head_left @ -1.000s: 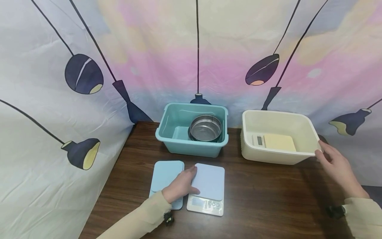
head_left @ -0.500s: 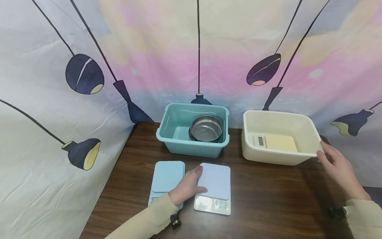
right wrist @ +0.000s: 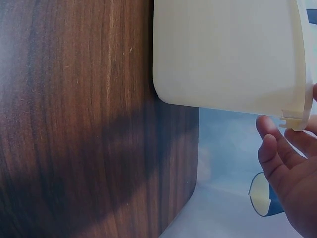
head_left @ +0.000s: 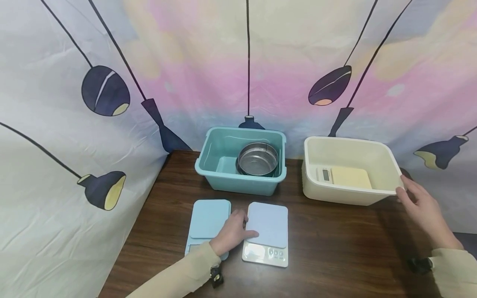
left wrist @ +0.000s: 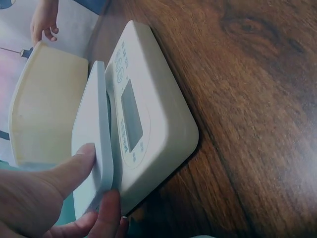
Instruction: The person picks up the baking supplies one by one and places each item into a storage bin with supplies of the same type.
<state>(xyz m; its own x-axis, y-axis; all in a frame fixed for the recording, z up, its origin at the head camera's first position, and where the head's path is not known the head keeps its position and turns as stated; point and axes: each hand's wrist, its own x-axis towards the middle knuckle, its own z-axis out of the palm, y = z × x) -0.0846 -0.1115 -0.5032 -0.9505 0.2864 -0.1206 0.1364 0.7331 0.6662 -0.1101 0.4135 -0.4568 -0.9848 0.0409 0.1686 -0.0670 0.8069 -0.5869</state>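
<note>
A white kitchen scale (head_left: 267, 225) with a pale square platform lies flat on the brown table. My left hand (head_left: 232, 232) pinches the platform's left edge, the thumb on top and the other fingers curled against its side, as the left wrist view shows. A light blue kitchen scale (head_left: 210, 219) lies just left of it, partly behind this hand and sleeve. My right hand (head_left: 425, 212) holds the rim of a cream plastic bin (head_left: 335, 196) at its right end; in the right wrist view fingers (right wrist: 285, 148) reach under the rim. Inside the bin is a yellow scale (head_left: 350, 178).
Behind the two scales stands a teal plastic tub (head_left: 242, 185) with a round metal sieve (head_left: 258, 159) in its right half. The brown wooden table (head_left: 335, 248) extends forward and to the right. A curtain (head_left: 279, 82) printed with lamps hangs at the back.
The white scale has shifted right, away from the blue one, with my left hand. After that its fingers drew back and curled at the platform's left edge. The right hand keeps its place.
</note>
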